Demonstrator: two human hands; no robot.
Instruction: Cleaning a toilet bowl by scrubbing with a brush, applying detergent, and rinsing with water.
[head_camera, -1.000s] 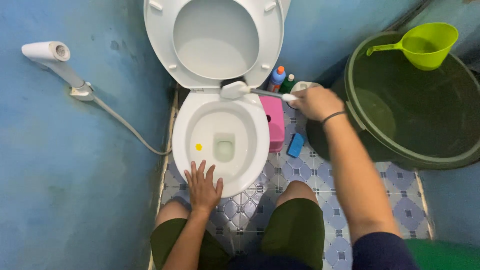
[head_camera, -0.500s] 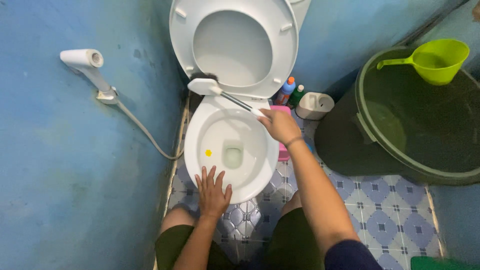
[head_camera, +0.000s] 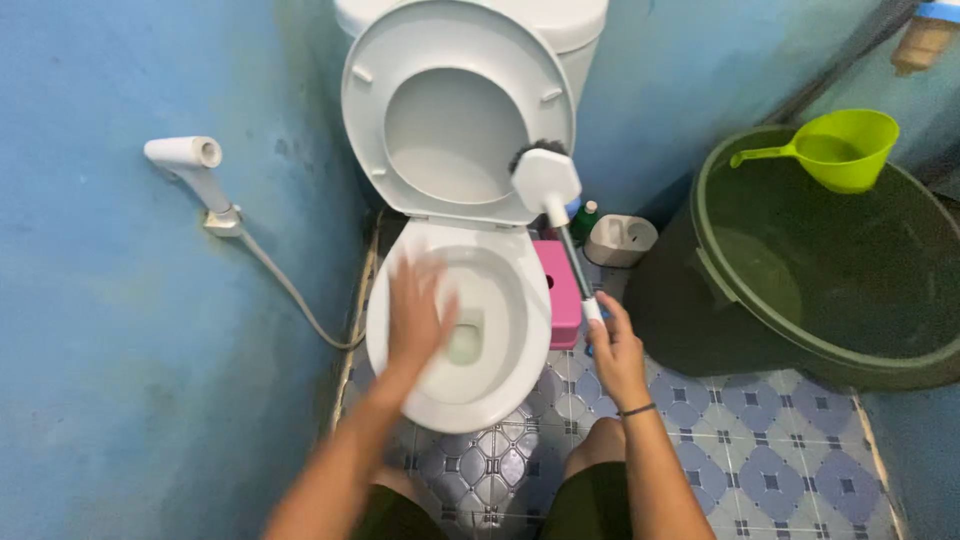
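Note:
My right hand (head_camera: 615, 350) grips the handle end of a white toilet brush (head_camera: 547, 180), whose head stands up against the right edge of the raised seat and lid (head_camera: 455, 110). My left hand (head_camera: 418, 315) hovers blurred over the left side of the white toilet bowl (head_camera: 500, 360), fingers spread, holding nothing. My bare knees show at the bottom, on the patterned blue tile floor (head_camera: 760, 450).
A white spray nozzle with hose (head_camera: 195, 165) hangs on the blue left wall. A pink box (head_camera: 560, 290), a green bottle (head_camera: 585, 220) and a white holder (head_camera: 620, 240) stand right of the bowl. A large dark green tub (head_camera: 830, 260) carries a lime scoop (head_camera: 840, 148).
My left hand lifted off the bowl's front rim and moved over the bowl. My right hand drew back towards me, swinging the brush head from the left hinge to the right.

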